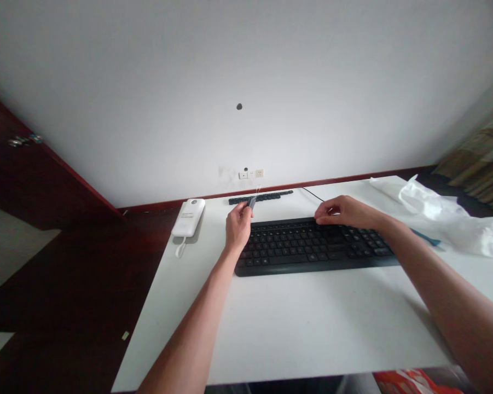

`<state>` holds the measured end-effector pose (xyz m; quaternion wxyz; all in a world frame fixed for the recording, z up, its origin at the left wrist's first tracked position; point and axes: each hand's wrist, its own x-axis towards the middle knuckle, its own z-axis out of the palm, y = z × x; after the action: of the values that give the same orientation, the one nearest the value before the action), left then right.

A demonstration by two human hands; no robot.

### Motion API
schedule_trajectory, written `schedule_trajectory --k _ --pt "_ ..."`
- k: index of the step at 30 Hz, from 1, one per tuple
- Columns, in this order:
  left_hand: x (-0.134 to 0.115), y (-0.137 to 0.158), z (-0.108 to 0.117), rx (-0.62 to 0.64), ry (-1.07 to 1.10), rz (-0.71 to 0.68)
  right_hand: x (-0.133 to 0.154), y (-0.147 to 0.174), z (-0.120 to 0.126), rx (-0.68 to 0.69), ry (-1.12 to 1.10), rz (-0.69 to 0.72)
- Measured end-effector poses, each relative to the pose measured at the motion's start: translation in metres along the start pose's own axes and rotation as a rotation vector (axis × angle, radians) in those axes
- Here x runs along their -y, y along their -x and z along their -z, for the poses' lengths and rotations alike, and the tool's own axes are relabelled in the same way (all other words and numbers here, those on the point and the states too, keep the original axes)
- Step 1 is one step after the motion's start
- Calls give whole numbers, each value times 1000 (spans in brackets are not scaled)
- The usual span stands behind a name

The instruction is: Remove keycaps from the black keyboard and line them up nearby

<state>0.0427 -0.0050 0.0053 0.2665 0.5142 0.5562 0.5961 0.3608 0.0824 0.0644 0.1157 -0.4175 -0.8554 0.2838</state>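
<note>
A black computer keyboard (287, 246) lies on the white table, its cable running off at the back. Above its left rear corner, my left hand (238, 223) is closed around a keycap puller (251, 202) with a dark handle and thin wire loops pointing up and away. My right hand (340, 212) is over the rear edge of the keyboard, right of centre, with thumb and fingers pinched together. Whatever may be in that pinch is too small to make out. Beneath the right hand, some keys are hidden. Several loose black keycaps (266, 197) are lined up behind the keyboard.
A white power bank (189, 218) with a short strap lies at the table's left edge. Crumpled white plastic (455, 219) and a blue strip (427, 237) are on the right. Behind the table (295, 323) is a wall with sockets (251, 174).
</note>
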Motion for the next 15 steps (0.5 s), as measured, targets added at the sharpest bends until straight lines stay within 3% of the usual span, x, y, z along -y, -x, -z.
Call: schedule_trajectory --k 3,6,12,15 --pt "1 0 0 -4 -3 -6 -5 9 0 108 1 -13" --pt "2 -1 1 -2 3 -7 -3 6 -1 132 64 -10" --pt "3 -1 1 7 36 -12 5 4 -4 107 23 -9" --pt "1 0 0 7 29 -3 7 3 -8 3 -57 4"
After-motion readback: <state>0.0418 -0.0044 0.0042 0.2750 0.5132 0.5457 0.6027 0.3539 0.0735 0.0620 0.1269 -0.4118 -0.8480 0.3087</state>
